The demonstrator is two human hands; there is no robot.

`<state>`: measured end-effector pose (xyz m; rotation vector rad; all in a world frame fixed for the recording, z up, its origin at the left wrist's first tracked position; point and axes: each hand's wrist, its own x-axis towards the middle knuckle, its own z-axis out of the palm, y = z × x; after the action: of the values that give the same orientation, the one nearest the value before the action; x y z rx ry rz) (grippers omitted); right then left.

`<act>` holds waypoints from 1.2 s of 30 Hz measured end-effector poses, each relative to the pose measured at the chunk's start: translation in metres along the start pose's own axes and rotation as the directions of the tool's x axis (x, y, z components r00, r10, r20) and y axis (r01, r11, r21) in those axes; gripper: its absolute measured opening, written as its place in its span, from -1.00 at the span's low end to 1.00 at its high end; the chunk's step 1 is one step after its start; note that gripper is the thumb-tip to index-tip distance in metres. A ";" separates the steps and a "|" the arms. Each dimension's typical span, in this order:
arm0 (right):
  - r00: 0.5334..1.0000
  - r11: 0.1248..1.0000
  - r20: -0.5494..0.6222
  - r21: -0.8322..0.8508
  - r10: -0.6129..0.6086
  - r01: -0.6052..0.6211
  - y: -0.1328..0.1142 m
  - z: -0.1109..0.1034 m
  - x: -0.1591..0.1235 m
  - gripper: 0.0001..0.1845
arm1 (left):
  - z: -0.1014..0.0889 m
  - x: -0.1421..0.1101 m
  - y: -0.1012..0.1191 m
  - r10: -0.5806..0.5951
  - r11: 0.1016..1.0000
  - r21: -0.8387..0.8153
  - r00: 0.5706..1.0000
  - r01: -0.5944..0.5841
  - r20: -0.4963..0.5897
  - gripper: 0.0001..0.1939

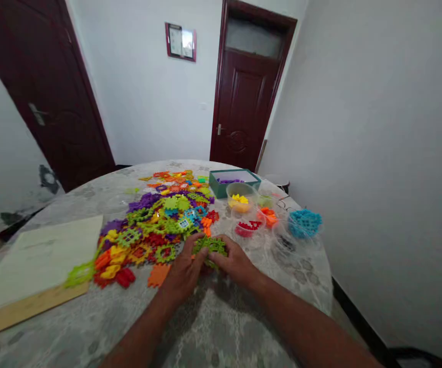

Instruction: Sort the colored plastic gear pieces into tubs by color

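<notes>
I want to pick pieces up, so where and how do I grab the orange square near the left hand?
I'd probably pinch the orange square by its near edge, coming from the person's side. It seems to lie flat, that edge facing the tablecloth, while the pile crowds its far side and the left hand is close on its right.

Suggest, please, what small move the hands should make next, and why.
Perhaps press both thumbs gently against the green, tooth-edged plastic openwork, because the left hand and right hand hold it from opposite sides, thumbs at its near edge.

No lettering or numbers can be read.
</notes>
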<state>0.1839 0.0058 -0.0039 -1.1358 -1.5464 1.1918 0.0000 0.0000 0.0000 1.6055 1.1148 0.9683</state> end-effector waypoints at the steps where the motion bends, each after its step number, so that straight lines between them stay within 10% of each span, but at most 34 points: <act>1: 0.999 0.999 0.029 -0.029 0.019 -0.018 -0.005 -0.005 -0.001 -0.68 | 0.000 0.001 0.000 0.010 1.000 -0.027 1.000 -0.010 0.000 -0.42; 6: 0.994 0.975 0.057 -0.205 0.095 -0.082 -0.035 -0.049 0.002 -0.73 | -0.005 0.004 0.001 0.022 0.999 -0.025 0.993 -0.025 -0.115 -0.48; 11: 0.979 0.926 -0.206 -0.368 0.004 -0.081 -0.055 -0.138 0.043 -0.69 | -0.023 0.010 -0.001 0.131 0.958 0.283 0.942 -0.041 -0.308 -0.63; 19: 0.737 0.898 -0.655 -0.207 0.167 -0.388 -0.040 -0.255 0.134 -0.84 | -0.034 0.020 -0.022 0.319 0.781 0.623 0.879 -0.032 -0.354 -0.71; 30: 0.622 0.972 -0.759 0.063 0.193 -0.226 -0.028 -0.267 0.140 -0.73 | -0.038 0.023 -0.025 0.329 0.768 0.641 0.866 -0.013 -0.377 -0.70; 36: 0.764 0.998 -0.645 0.055 0.006 0.039 -0.047 -0.207 0.099 -0.75 | -0.037 0.023 -0.024 0.324 0.783 0.623 0.858 -0.005 -0.400 -0.72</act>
<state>0.3540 0.1371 0.0884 -1.3065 -0.9678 0.7051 -0.0336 0.0350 -0.0110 2.0614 1.7951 1.2690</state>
